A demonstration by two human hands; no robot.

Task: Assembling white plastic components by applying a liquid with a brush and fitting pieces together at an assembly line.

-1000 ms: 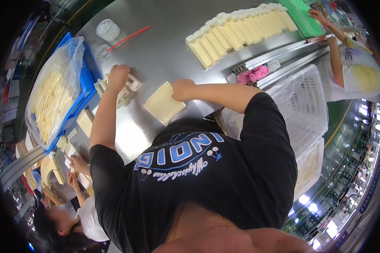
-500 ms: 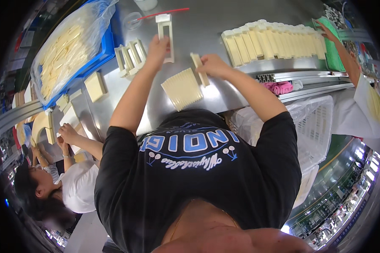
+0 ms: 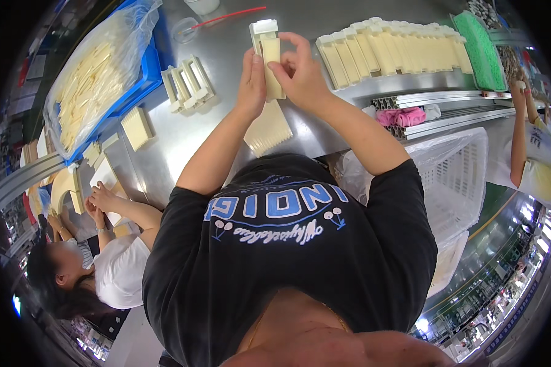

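My left hand (image 3: 251, 87) is closed around the left side of an upright white plastic frame (image 3: 264, 26) above the metal table. With thumb and fingers, my right hand (image 3: 301, 74) grips a narrow cream panel (image 3: 272, 51), which lies against the frame's opening. Fingers hide part of both pieces. Just below my hands a fanned stack of cream strips (image 3: 268, 131) rests near the table's front edge. Several open frames (image 3: 188, 84) stand together to the left. At the right is a long row of frames with cream panels in them (image 3: 395, 55).
A blue bin (image 3: 151, 73) lined with clear plastic holds loose cream strips at left. A small strip stack (image 3: 136, 128) stands beside it. A red stick (image 3: 229, 17) lies at the back. Green mesh (image 3: 480, 52), metal profiles (image 3: 447, 101) and a pink cloth (image 3: 401, 117) are right. Co-workers flank me.
My right hand has brought the cream panel up and left against the frame. My left hand has shifted right and slightly down with the frame. The right co-worker's hand has left the green mesh.
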